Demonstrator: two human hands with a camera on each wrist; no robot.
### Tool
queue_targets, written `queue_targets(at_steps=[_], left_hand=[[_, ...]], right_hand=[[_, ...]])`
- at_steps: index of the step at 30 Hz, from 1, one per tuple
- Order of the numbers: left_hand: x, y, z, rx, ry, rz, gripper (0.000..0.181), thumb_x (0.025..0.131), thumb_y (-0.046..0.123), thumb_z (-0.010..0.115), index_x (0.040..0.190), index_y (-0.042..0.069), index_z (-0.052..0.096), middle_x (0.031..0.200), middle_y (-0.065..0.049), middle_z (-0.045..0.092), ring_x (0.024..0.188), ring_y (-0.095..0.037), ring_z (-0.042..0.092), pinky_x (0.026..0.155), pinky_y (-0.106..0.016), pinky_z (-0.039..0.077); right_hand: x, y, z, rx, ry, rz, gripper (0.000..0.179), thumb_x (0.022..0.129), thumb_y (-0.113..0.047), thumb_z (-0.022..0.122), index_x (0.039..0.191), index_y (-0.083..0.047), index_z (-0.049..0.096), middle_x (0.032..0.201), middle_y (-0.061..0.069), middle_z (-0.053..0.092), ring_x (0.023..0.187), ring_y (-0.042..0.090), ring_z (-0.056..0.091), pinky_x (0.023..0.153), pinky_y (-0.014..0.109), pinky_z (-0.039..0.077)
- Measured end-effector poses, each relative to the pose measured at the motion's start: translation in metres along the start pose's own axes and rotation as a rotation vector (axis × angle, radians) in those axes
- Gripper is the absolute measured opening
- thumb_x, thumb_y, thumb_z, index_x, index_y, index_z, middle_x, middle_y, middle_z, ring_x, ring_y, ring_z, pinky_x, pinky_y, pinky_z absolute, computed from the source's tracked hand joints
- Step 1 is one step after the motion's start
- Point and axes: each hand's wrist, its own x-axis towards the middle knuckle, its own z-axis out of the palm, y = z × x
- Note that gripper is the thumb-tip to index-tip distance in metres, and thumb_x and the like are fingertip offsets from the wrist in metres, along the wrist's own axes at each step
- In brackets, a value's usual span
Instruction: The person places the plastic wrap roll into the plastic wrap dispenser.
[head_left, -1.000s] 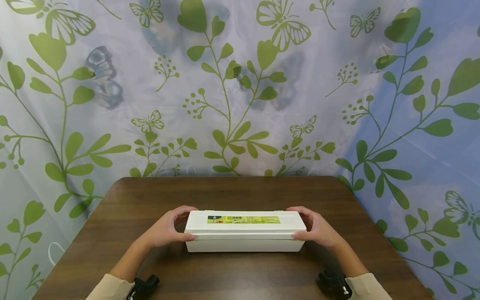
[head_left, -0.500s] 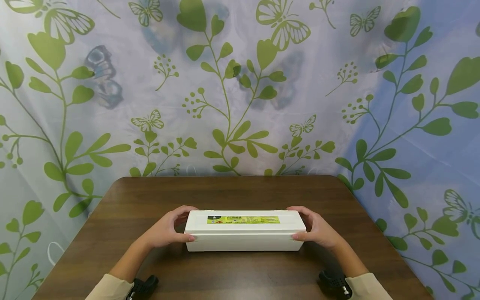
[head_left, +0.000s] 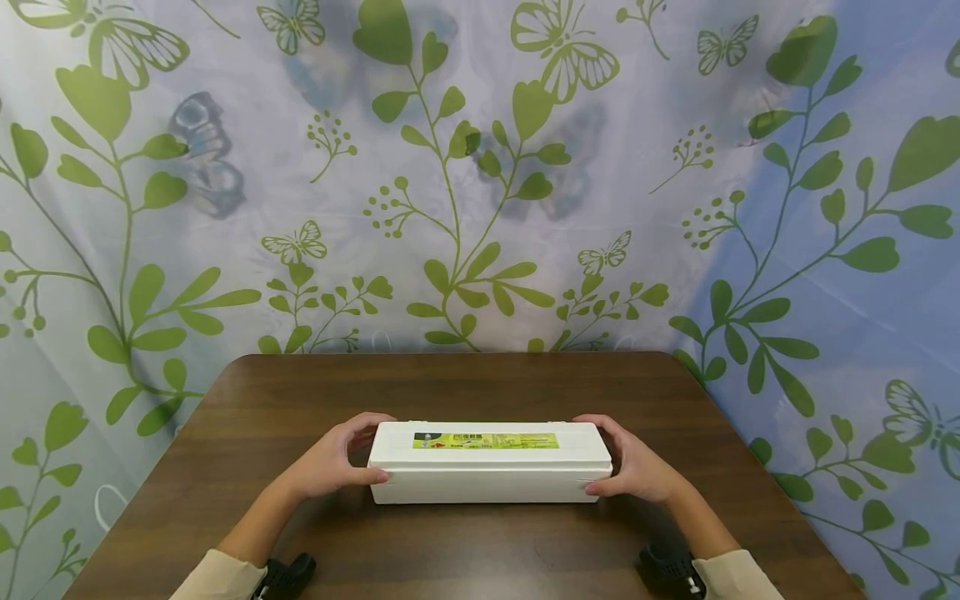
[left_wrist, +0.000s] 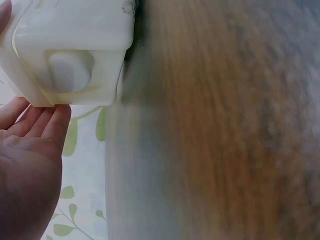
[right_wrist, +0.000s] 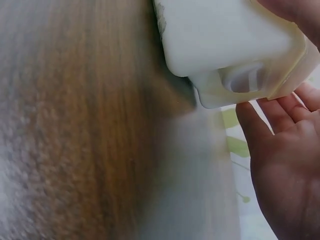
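Note:
A long white cling film box [head_left: 491, 483] with a green and yellow label on its lid lies crosswise on the table in the head view. At its left end my left hand [head_left: 341, 454] grips it, thumb on the front and fingers round the back. My right hand [head_left: 637, 462] holds the other end the same way, its thumb low on the front face. The lid sits down along the front edge. In the left wrist view a round pale roll end [left_wrist: 71, 72] shows in the end recess, and the fingertips of my left hand [left_wrist: 32, 160] touch the back side.
The brown wooden table [head_left: 480, 383] has rounded far corners. Behind it hangs a pale curtain [head_left: 465, 208] printed with green leaves and butterflies. Black wrist straps [head_left: 288, 575] sit at both sleeves.
The thin gap between lid and base along the front has closed. My right thumb has slid from the lid edge down onto the front face. The left hand stays put.

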Motion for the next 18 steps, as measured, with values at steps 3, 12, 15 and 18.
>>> queue_targets(at_steps=[3, 12, 15, 18], left_hand=[[-0.0003, -0.0003, 0.0001, 0.002, 0.004, 0.001, 0.069, 0.082, 0.021, 0.088, 0.141, 0.016, 0.053, 0.137, -0.002, 0.060, 0.125, -0.014, 0.059, 0.108, -0.016, 0.042], [-0.0005, -0.0031, -0.0004, 0.003, -0.009, 0.049, 0.073, 0.081, 0.020, 0.089, 0.143, 0.013, 0.051, 0.139, -0.005, 0.058, 0.127, -0.013, 0.057, 0.109, -0.016, 0.040], [-0.0019, -0.0039, -0.0019, 0.016, -0.031, 0.063, 0.082, 0.078, 0.020, 0.091, 0.145, 0.011, 0.047, 0.142, -0.005, 0.055, 0.131, -0.014, 0.055, 0.110, -0.016, 0.039], [-0.0032, -0.0042, -0.0026, 0.037, -0.057, 0.072, 0.091, 0.073, 0.022, 0.094, 0.148, 0.010, 0.043, 0.144, -0.005, 0.052, 0.133, -0.015, 0.052, 0.111, -0.015, 0.038]], right_hand=[[0.0002, 0.0001, 0.0008, -0.010, 0.008, -0.024, 0.090, 0.075, 0.001, 0.086, 0.149, -0.001, 0.035, 0.135, 0.022, 0.051, 0.112, 0.017, 0.061, 0.084, 0.037, 0.059], [0.0001, -0.0001, 0.0035, 0.011, 0.023, -0.036, 0.088, 0.075, 0.002, 0.086, 0.148, -0.003, 0.037, 0.134, 0.017, 0.052, 0.111, 0.017, 0.061, 0.083, 0.038, 0.059], [-0.0002, 0.0006, 0.0038, 0.019, 0.022, -0.027, 0.089, 0.075, 0.003, 0.085, 0.149, -0.003, 0.036, 0.135, 0.016, 0.052, 0.112, 0.016, 0.060, 0.084, 0.037, 0.059], [-0.0003, 0.0010, 0.0037, 0.010, 0.017, -0.028, 0.090, 0.075, 0.003, 0.085, 0.149, 0.000, 0.034, 0.135, 0.018, 0.051, 0.112, 0.016, 0.060, 0.084, 0.037, 0.059]])
